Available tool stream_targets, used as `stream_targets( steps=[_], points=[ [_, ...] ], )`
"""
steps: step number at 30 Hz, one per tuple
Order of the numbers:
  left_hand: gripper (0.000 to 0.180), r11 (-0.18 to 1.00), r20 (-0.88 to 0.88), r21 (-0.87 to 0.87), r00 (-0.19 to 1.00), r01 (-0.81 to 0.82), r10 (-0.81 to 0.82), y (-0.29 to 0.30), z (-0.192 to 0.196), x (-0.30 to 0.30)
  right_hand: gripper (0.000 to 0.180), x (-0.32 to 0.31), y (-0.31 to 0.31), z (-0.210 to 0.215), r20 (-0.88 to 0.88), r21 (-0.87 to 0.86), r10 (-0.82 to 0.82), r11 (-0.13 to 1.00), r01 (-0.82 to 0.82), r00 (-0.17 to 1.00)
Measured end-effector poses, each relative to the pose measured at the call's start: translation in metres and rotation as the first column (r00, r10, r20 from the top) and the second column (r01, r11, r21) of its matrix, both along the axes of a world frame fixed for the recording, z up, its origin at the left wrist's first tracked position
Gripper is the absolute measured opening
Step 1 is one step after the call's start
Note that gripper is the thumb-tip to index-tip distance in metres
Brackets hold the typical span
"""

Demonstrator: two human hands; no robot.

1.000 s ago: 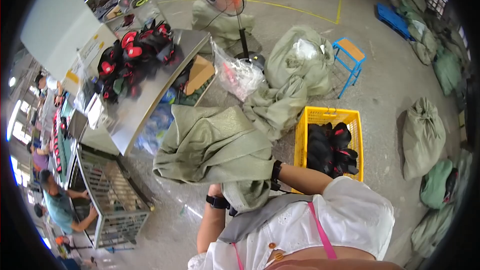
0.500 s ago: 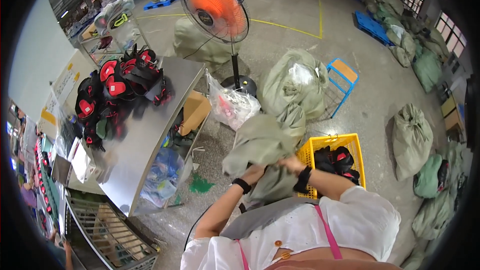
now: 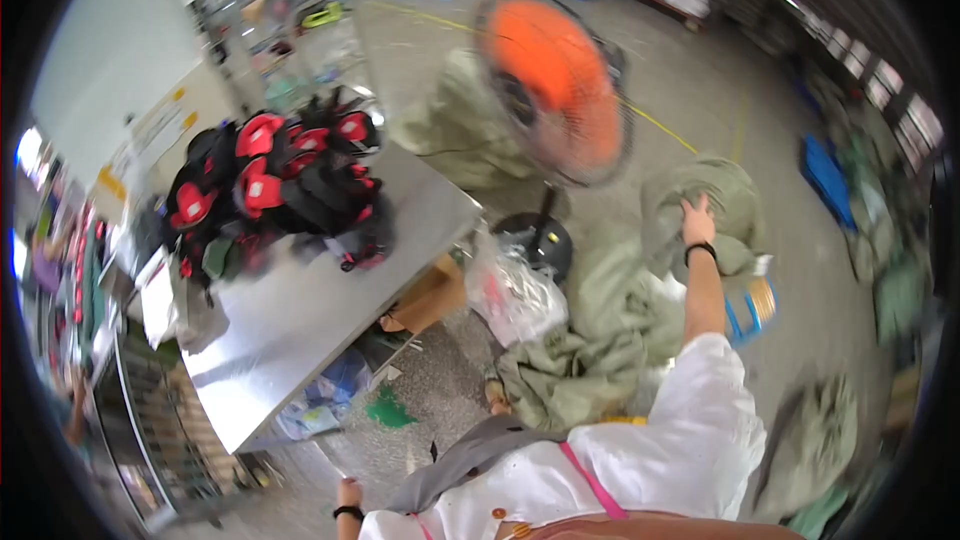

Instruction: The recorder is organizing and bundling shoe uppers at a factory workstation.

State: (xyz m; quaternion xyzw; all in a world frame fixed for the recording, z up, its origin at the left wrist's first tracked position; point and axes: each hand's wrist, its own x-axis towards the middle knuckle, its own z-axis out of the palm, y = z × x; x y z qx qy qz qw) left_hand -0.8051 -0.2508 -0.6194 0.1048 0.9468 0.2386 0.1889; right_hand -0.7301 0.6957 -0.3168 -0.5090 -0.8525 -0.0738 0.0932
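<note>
Stretched far forward to the right, my right hand has its fingers apart over a bulging grey-green sack. Hand and sack overlap; a firm hold does not show. Low at the left, my left hand hangs beside my body near the metal table, its fingers too small and blurred to read. A crumpled sack lies slack in front of me. Behind it bulges a larger pale green sack. Only a sliver of the yellow basket shows by my waist.
A steel table at left carries a heap of black-and-red shoe parts. An orange stand fan rises beyond it, near a clear plastic bag. A blue-framed stool stands right. More sacks lie farther right.
Both hands were together on a sack in front of me. Now they are apart: the right has swung far forward with a sack, the left has dropped low. The view has shifted.
</note>
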Motion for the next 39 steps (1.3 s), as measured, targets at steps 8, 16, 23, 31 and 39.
stream_targets(
  steps=[8,16,23,31,39],
  points=[
    [0.015,0.660,0.218,-0.699,0.961,0.276,-0.171,0.062,0.066,0.066,0.065,-0.124,0.058,-0.120,0.516,-0.176,0.204,0.976,-0.130,0.832],
    [0.019,0.929,0.201,0.040,0.914,-0.368,0.354,0.207,0.144,0.016,0.056,-0.117,-0.230,-0.342,0.033,-0.960,0.997,0.052,-0.274,0.073],
    [0.025,0.755,0.203,0.511,0.911,-0.411,0.359,0.203,0.172,0.030,0.077,-0.143,-0.569,-0.171,-0.734,-0.679,0.652,-0.713,-0.175,0.191],
    [0.022,0.312,0.297,0.797,0.785,-0.518,0.544,0.070,0.178,0.095,0.042,-0.110,-0.717,-0.133,-0.641,-0.689,0.736,-0.677,0.260,0.218],
    [0.014,0.391,-0.234,0.668,0.321,-0.633,0.918,-0.078,0.228,0.186,0.026,-0.097,-0.801,-0.165,-0.265,-0.794,0.594,-0.581,-0.177,-0.760]
  ],
)
